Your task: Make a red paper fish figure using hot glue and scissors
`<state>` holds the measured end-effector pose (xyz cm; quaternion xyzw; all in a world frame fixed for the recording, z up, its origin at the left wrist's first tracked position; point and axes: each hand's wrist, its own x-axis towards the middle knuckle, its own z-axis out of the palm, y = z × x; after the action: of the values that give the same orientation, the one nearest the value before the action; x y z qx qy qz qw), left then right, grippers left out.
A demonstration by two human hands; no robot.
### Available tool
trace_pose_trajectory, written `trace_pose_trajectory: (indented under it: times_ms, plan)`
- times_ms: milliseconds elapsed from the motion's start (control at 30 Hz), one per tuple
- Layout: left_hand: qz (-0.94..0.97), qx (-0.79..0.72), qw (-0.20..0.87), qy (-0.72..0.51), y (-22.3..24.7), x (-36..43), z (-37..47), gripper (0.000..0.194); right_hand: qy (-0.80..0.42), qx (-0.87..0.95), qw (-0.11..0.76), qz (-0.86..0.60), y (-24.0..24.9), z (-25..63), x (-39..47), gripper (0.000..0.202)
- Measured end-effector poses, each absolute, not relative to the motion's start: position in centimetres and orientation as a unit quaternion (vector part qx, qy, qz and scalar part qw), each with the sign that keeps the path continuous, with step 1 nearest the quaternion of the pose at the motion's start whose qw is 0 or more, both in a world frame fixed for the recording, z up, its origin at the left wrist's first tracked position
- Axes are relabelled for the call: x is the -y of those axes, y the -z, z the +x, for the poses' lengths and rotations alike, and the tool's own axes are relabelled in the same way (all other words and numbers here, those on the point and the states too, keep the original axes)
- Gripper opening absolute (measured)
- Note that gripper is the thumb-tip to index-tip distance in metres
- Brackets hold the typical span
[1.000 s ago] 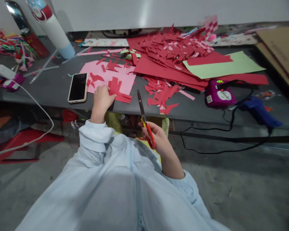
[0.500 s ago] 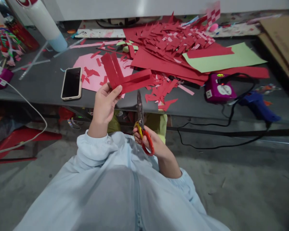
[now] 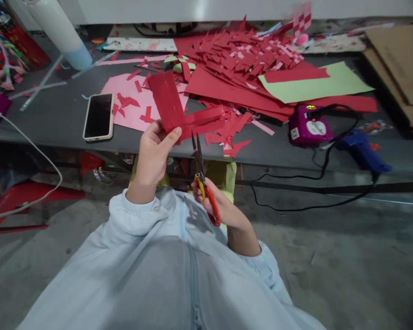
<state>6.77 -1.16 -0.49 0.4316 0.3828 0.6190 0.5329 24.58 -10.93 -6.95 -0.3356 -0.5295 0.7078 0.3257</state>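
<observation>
Our left hand (image 3: 154, 153) pinches red paper (image 3: 168, 98); our right hand (image 3: 222, 199) grips scissors (image 3: 199, 166)

We have the red paper up off the table (image 3: 65, 123), to the right of the phone (image 3: 98, 117); our left thumb and fingers are clamped together on its lower corner, with one broad arm pointing away from us and another pointing right; our right hand, farther right of the phone and nearer to us, is closed around the handles, blades slightly parted; their tips come near the red paper, though we cannot tell whether they touch; just right of the phone we see a pink sheet (image 3: 132, 121) with red scraps on it; well to the right of the phone lie a purple box (image 3: 306, 133) and a blue glue gun (image 3: 363, 151).
</observation>
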Motion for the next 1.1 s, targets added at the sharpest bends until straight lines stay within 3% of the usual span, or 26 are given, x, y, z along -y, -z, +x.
trace_pose_trajectory:
  times_ms: [600,867,1100]
  plan:
    - [0.476,-0.409,0.498,-0.598,0.35,1.50,6.92,0.031,-0.723,0.498,0.340,-0.338,7.55,24.60,11.28,0.055]
    - [0.478,-0.404,0.484,-0.612,0.11,1.55,7.06,0.035,-0.733,0.490,0.340,-0.327,7.46,24.69,11.36,0.054]
    - [0.468,-0.404,0.544,-0.567,0.05,1.68,7.00,0.040,-0.710,0.492,0.360,-0.351,7.88,24.48,11.34,0.055]
